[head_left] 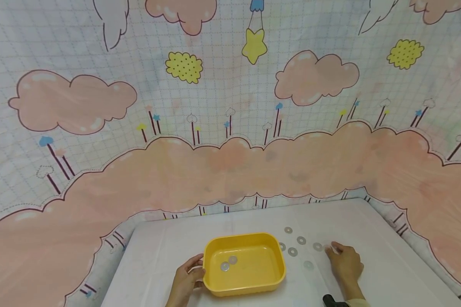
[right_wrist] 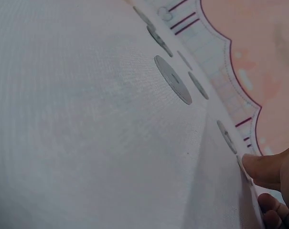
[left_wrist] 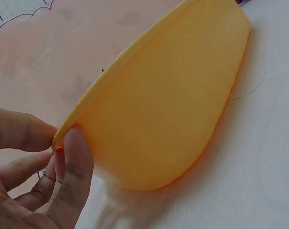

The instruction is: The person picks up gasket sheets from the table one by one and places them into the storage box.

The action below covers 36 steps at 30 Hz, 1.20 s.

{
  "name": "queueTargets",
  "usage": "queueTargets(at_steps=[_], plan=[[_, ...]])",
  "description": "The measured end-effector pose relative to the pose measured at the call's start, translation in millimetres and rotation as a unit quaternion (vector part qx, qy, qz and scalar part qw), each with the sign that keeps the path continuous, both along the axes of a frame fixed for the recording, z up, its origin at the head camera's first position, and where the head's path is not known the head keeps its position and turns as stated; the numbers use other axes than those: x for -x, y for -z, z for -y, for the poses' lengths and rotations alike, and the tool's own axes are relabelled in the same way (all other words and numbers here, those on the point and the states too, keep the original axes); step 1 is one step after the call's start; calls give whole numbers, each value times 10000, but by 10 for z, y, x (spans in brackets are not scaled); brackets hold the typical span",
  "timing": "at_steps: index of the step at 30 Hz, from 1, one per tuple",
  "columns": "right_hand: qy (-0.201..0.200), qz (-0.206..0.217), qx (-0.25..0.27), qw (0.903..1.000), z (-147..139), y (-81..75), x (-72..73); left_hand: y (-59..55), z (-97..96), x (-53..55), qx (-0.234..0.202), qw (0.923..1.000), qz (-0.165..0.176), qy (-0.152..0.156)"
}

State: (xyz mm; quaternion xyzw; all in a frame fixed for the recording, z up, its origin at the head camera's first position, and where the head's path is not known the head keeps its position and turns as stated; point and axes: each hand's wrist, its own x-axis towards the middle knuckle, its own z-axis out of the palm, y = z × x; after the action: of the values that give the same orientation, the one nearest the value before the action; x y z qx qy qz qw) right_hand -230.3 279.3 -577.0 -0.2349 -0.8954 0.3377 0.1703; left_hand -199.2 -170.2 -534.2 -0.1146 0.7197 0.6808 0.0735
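Note:
A yellow plastic tray [head_left: 211, 279] stands on the white table, with two grey flat washers [head_left: 225, 266] lying inside it. At its left end my left hand [head_left: 186, 275] pinches the rim between thumb and fingers; the left wrist view shows this grip on the tray wall [left_wrist: 163, 100] closely. To the tray's right my right hand [head_left: 345, 262] is low over the table, fingers curled. Its thumb [right_wrist: 261, 168] and fingertips are at the edge of a washer [right_wrist: 239, 163], mostly hidden by the thumb. Another washer [head_left: 317, 247] lies just left of these fingertips.
Several more washers lie between the tray and my right hand, among them a far one [head_left: 288, 230] and a pale near one [head_left: 308, 265]. A patterned cloth [head_left: 230, 170] hangs behind the white table [head_left: 157, 238]. A black object [head_left: 330, 300] shows by my right wrist.

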Motion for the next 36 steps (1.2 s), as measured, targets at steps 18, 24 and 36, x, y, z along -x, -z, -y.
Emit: queueTargets(at_steps=[18,24,36], plan=[[-167,125,-179,9996,10,-30,18,-11,2,-45,-59,9999,-88,2],[-258,121,17,9996,-9,-44,0,-6,-7,-57,-23,10000,-82,-19],[-119,-383,904,9951,-62,-29,-126,5,-5,-113,-81,9999,-78,129]])
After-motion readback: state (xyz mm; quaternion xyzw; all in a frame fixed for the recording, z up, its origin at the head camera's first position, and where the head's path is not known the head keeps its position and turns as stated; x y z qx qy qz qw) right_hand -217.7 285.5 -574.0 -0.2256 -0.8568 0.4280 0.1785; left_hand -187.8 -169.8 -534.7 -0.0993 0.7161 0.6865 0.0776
